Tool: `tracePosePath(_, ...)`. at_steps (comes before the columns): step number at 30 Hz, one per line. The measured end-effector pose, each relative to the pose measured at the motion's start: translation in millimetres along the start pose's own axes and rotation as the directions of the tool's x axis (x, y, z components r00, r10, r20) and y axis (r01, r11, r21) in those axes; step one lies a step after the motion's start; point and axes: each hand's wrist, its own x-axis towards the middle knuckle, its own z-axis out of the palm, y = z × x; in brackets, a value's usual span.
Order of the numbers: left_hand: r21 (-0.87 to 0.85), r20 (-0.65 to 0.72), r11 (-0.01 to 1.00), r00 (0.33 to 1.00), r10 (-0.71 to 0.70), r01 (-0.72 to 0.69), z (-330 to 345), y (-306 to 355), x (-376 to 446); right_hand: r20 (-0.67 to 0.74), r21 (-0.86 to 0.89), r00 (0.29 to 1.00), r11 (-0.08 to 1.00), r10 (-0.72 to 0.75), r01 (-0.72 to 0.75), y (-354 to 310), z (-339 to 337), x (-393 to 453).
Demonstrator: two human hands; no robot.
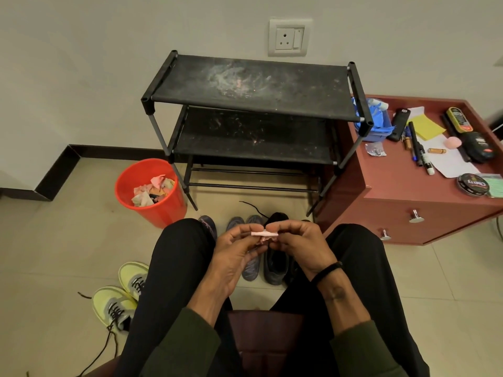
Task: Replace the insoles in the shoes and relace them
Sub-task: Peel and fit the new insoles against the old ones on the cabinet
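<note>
Two hands: left hand (236,247), right hand (298,244). One pink paper scrap (264,234). Two yellow-green shoes (123,292). One black shoe (275,263) plainly visible. Three loose insoles (251,269). One red bin (150,190). One black rack (254,110), two cloth shelves. One cabinet (402,202), two knobs. Two round tins (473,185).

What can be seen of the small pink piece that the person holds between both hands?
The small pink piece of paper or tissue is a thin, pale, crumpled strip, lying roughly level, with a bunched fold hanging beneath its middle. The left hand pinches its left end and the right hand pinches its right end, fingers curled round it. It is held above the person's knees, over the dark insoles and black shoe on the floor. Whether it is paper or tissue cannot be told.
</note>
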Motion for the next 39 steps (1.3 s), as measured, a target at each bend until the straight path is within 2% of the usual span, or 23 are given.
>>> tracePosePath(4, -0.015, -0.056, 1.0, 0.998, 0.003, -0.004, 2, 4, -3, 0.069, 0.133, 0.996, 0.989, 0.055, -0.064, -1, 2, -3)
tracePosePath(7, -0.003, -0.059, 0.999, 0.998, 0.037, -0.037, 3, 4, -1, 0.055, 0.136, 0.997, 0.988, 0.06, -0.067, -3, 2, -1)
tracePosePath(11, 0.284, -0.045, 0.942, 0.979, 0.199, -0.179, 7, 7, 14, -0.051, 0.002, 0.995, 0.996, 0.089, -0.089, -8, 4, 18)
tracePosePath(15, 0.36, -0.027, 0.918, 0.981, 0.19, -0.168, 9, 11, 45, -0.014, -0.209, 0.985, 0.963, 0.17, -0.169, -19, 1, 55)
tracePosePath(17, 0.334, -0.045, 0.936, 0.99, 0.135, -0.112, 5, 11, 70, -0.004, -0.408, 0.984, 0.898, 0.181, -0.167, -21, -2, 80)
tracePosePath(20, 0.236, -0.136, 0.972, 0.99, 0.025, 0.008, -2, 5, 114, 0.009, -0.719, 0.992, 0.691, 0.126, -0.082, -25, -4, 123)
tracePosePath(22, 0.229, -0.257, 0.97, 0.966, -0.026, 0.087, -9, -9, 147, 0.01, -0.843, 0.995, 0.536, 0.098, -0.045, -30, -6, 146)
tracePosePath(24, 0.27, -0.384, 0.942, 0.919, -0.084, 0.199, -21, -36, 184, 0.016, -0.897, 0.995, 0.442, 0.101, -0.031, -33, -12, 164)
tracePosePath(27, 0.41, -0.488, 0.797, 0.845, -0.22, 0.444, -43, -94, 229, 0.019, -0.901, 0.985, 0.43, 0.173, -0.059, -36, -20, 175)
tracePosePath(28, 0.455, -0.482, 0.748, 0.84, -0.249, 0.483, -49, -113, 238, 0.028, -0.92, 0.984, 0.39, 0.174, -0.043, -39, -22, 177)
tracePosePath(30, 0.578, -0.412, 0.656, 0.868, -0.278, 0.485, -49, -146, 243, 0.065, -0.943, 0.991, 0.332, 0.121, 0.021, -42, -23, 180)
tracePosePath(33, 0.707, -0.394, 0.514, 0.874, -0.283, 0.485, -52, -186, 251, 0.113, -0.935, 0.99, 0.347, 0.089, 0.076, -45, -18, 179)
tracePosePath(37, 0.855, -0.381, 0.285, 0.898, -0.221, 0.433, -68, -211, 257, 0.149, -0.936, 0.976, 0.342, 0.159, 0.087, -40, -13, 181)
tracePosePath(39, 0.879, -0.389, 0.225, 0.904, -0.176, 0.421, -71, -215, 258, 0.167, -0.934, 0.965, 0.346, 0.204, 0.089, -40, -10, 183)
